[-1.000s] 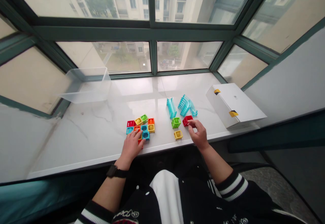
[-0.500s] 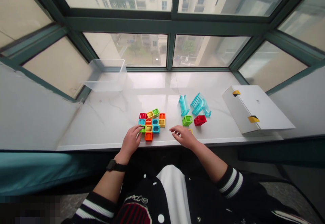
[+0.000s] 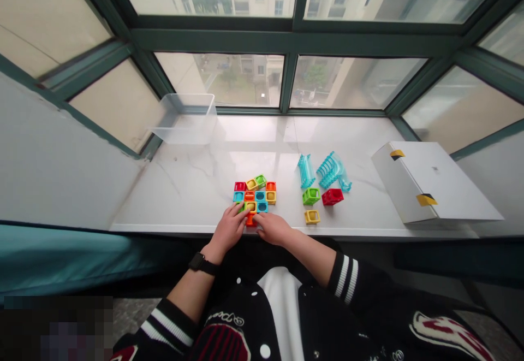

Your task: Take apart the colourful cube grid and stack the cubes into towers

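Observation:
A flat cluster of colourful cube blocks (image 3: 260, 195) lies near the sill's front edge, in red, yellow, green, blue and orange. My left hand (image 3: 227, 231) rests at its lower left, fingers extended over the green block and the edge of the yellow block (image 3: 251, 206). From the right, my right hand (image 3: 274, 229) has its fingers closed at the orange block (image 3: 250, 219) at the front of the cluster; its thumb is partly hidden. Right of the cluster, a green block (image 3: 311, 196), a red block (image 3: 332, 196) and a yellow block (image 3: 311, 217) stand apart.
Behind the loose blocks lie a straight clear-blue track piece (image 3: 306, 171) and curved clear-blue pieces (image 3: 333, 170). A white box (image 3: 438, 181) with yellow-black tabs stands at the right. A transparent bin (image 3: 192, 126) sits back left by the window frame (image 3: 245, 111).
My right hand has moved left from beside the loose blocks to the orange block, uncovering the loose yellow block. My left hand has shifted slightly toward the cluster's front. The view has shifted a little.

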`<state>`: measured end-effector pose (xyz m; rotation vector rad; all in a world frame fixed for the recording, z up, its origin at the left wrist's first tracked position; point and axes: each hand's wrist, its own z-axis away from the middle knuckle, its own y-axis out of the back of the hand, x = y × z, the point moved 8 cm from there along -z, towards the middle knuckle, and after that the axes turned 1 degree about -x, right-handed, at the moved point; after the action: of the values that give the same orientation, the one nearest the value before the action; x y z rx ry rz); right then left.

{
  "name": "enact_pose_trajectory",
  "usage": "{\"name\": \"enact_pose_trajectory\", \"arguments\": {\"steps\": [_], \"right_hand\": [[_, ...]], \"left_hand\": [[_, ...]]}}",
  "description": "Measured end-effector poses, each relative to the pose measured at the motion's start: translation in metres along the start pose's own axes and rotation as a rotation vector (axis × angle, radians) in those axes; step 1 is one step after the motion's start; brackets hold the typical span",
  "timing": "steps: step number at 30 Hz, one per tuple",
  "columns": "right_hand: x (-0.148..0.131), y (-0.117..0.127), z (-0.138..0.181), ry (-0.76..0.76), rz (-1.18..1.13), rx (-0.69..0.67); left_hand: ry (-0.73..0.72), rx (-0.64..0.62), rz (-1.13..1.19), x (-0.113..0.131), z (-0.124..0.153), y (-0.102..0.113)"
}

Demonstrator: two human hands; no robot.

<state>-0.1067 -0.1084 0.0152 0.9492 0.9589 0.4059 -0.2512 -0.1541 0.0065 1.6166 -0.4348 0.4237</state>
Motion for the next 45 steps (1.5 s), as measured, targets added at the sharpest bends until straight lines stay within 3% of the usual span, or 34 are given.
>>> {"name": "enact_pose_trajectory", "arguments": {"steps": [9, 17, 22, 25, 29, 36, 45], "right_hand": [[0.029, 0.009, 0.015, -0.01, -0.001, 0.091], [0.036, 0.018, 0.034, 0.062, -0.189, 0.135], [0.052, 0.045, 0.06, 0.049, -0.429, 0.271], [0.066, 0.066, 0.077, 0.005, -0.445, 0.381], [0.076, 0.087, 0.092, -0.027, -0.453, 0.479], [0.065, 0.098, 0.097, 0.0, -0.424, 0.508], [0.055, 0.103, 0.109, 0.073, -0.446, 0.557]], "left_hand": [[-0.03, -0.009, -0.026, 0.025, 0.004, -0.013], [-0.044, 0.003, -0.069, 0.028, 0.002, -0.005], [-0.005, 0.001, -0.131, 0.022, 0.001, 0.003], [0.038, 0.041, -0.128, 0.022, -0.004, 0.014], [0.009, 0.114, 0.075, 0.047, -0.017, 0.029], [-0.176, -0.039, 0.467, 0.12, -0.041, 0.019], [-0.131, -0.046, 0.624, 0.129, -0.047, 0.012]]}}
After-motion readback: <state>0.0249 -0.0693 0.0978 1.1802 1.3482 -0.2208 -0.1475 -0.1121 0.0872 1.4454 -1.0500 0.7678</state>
